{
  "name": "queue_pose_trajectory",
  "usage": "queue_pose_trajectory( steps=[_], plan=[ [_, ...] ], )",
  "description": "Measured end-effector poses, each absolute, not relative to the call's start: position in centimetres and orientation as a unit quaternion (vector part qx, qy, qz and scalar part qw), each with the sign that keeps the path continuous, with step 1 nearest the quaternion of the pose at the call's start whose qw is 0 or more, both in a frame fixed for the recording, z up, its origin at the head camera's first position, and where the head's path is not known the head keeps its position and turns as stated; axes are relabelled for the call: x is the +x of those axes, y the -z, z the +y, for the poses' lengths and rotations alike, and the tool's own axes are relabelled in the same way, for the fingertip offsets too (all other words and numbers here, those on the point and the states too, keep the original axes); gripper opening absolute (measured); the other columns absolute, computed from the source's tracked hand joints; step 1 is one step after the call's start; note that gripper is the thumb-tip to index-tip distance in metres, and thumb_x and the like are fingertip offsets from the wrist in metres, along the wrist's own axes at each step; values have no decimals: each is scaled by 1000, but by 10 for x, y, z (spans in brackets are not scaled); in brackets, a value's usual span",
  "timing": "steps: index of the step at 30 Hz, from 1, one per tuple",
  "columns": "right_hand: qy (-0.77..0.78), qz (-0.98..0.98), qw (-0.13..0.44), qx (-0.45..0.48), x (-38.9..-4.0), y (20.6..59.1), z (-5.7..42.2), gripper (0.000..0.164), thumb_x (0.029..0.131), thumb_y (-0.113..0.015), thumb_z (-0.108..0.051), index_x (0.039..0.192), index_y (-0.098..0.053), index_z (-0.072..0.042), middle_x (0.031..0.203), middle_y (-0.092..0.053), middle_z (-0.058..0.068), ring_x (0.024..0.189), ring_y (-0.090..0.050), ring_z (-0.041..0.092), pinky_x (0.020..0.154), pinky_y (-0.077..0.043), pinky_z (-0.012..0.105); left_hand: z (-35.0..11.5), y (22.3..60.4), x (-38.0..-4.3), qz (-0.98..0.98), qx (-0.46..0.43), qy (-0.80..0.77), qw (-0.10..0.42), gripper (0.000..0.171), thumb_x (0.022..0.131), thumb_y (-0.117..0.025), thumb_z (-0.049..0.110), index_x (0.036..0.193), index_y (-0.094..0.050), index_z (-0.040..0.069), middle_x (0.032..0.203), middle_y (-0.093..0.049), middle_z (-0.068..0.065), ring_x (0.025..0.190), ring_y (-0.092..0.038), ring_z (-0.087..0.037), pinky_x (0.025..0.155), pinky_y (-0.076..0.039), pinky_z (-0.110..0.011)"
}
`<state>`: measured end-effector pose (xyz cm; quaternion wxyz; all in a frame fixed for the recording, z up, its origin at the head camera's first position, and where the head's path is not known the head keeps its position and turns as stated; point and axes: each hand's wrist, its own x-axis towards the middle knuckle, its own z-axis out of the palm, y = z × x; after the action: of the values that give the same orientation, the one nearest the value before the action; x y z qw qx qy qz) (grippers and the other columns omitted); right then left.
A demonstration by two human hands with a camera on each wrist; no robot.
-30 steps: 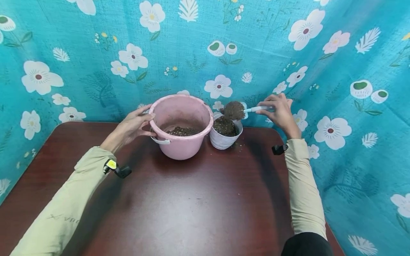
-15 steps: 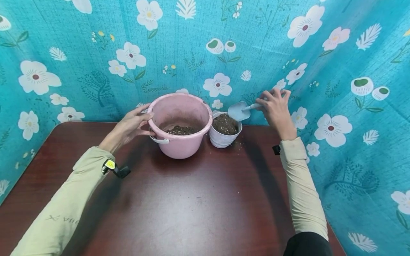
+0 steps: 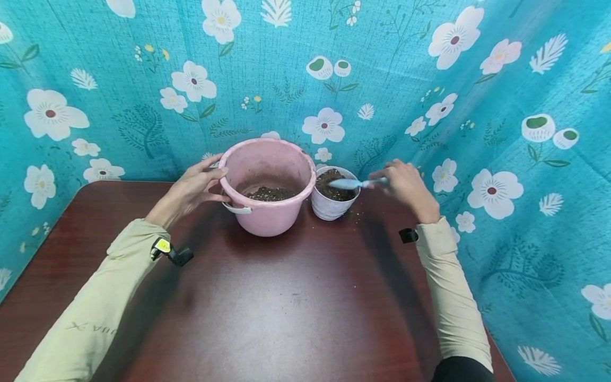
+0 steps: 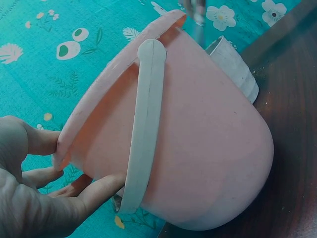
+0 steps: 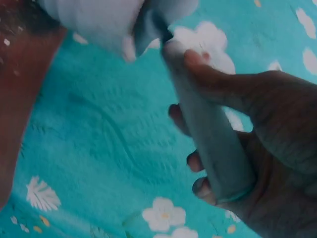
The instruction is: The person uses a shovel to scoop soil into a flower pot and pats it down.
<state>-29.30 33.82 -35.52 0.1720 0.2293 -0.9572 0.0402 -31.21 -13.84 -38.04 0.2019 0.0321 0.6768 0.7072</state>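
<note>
A pink bucket (image 3: pixel 269 223) with a white handle (image 4: pixel 143 129) stands near the table's back edge, dark soil (image 3: pixel 271 194) at its bottom. My left hand (image 3: pixel 193 188) grips the bucket's left rim, thumb over the edge and fingers outside. Just right of the bucket is a small white flowerpot (image 3: pixel 332 208) holding soil. My right hand (image 3: pixel 406 185) holds a light-blue hand trowel (image 3: pixel 347 183) by its handle, and the blade is over the pot's opening, at the soil. In the right wrist view, thumb and fingers wrap the trowel handle (image 5: pixel 213 134).
The dark brown table (image 3: pixel 277 318) reaches toward the viewer. Soil crumbs (image 3: pixel 357 214) lie on it beside the flowerpot. A turquoise flowered curtain (image 3: pixel 267 69) hangs close behind the bucket and pot, and along the right side.
The trowel's heap of soil has dropped into the flowerpot. My right hand has since lowered, bringing the trowel blade left and down to the pot's soil. The left hand stays on the bucket.
</note>
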Motion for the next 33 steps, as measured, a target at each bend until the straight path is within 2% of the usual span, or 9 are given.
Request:
queue_pose_trajectory(
  steps=[3, 7, 11, 16, 18, 24, 29, 33],
  plan=[
    [-34, -967, 137, 213, -287, 357, 331, 21, 92, -82, -16, 109, -83, -5, 87, -69, 15, 83, -58, 37, 63, -44, 46, -138, 380, -312, 672, 32, -712, 202, 71, 110, -51, 17, 170, -14, 24, 176, -9, -9, 160, -21, -31, 112, -44, -61],
    [-22, -968, 142, 204, -283, 349, 322, 19, 92, -82, -14, 108, -84, -6, 87, -71, 14, 86, -58, 37, 65, -43, 46, -138, 381, -313, 663, 26, -720, 202, 70, 111, -50, 15, 170, -13, 22, 176, -4, -8, 160, -20, -31, 113, -43, -63],
    [-4, -976, 122, 182, -278, 336, 313, 17, 93, -80, -14, 107, -84, -6, 97, -77, 15, 98, -61, 39, 76, -49, 52, -136, 381, -314, 664, 17, -720, 203, 70, 111, -48, 15, 170, -12, 22, 177, -1, -6, 160, -20, -31, 114, -43, -62],
    [1, -985, 73, 157, -276, 329, 302, 13, 94, -77, -10, 103, -85, -7, 104, -79, 16, 101, -60, 39, 83, -45, 55, -136, 380, -314, 669, 15, -716, 201, 71, 111, -49, 15, 170, -13, 24, 177, 0, -5, 160, -22, -31, 112, -45, -60],
    [0, -984, 84, 160, -279, 328, 302, 11, 93, -77, -10, 99, -85, -7, 99, -79, 16, 99, -60, 39, 78, -44, 54, -136, 380, -315, 671, 15, -714, 201, 71, 110, -50, 15, 170, -13, 24, 177, 0, -4, 160, -22, -30, 112, -45, -59],
    [15, -972, 169, 162, -287, 341, 298, 9, 93, -79, -16, 91, -84, -9, 85, -76, 15, 85, -65, 42, 64, -55, 57, -134, 381, -314, 666, 16, -718, 202, 70, 111, -49, 15, 170, -13, 23, 177, -1, -5, 160, -22, -31, 113, -44, -61],
    [31, -970, 171, 172, -286, 362, 285, 27, 97, -73, -16, 72, -72, -6, 73, -64, 19, 74, -62, 41, 54, -54, 57, -136, 381, -314, 663, 15, -721, 200, 71, 111, -50, 16, 170, -13, 23, 177, -1, -5, 160, -22, -31, 114, -41, -63],
    [29, -960, 209, 182, -280, 363, 280, 17, 96, -74, -11, 80, -79, -7, 72, -61, 17, 72, -60, 39, 53, -51, 53, -137, 380, -314, 665, 15, -720, 199, 70, 111, -50, 17, 170, -13, 23, 177, -3, -7, 160, -22, -31, 114, -42, -63]
  ],
)
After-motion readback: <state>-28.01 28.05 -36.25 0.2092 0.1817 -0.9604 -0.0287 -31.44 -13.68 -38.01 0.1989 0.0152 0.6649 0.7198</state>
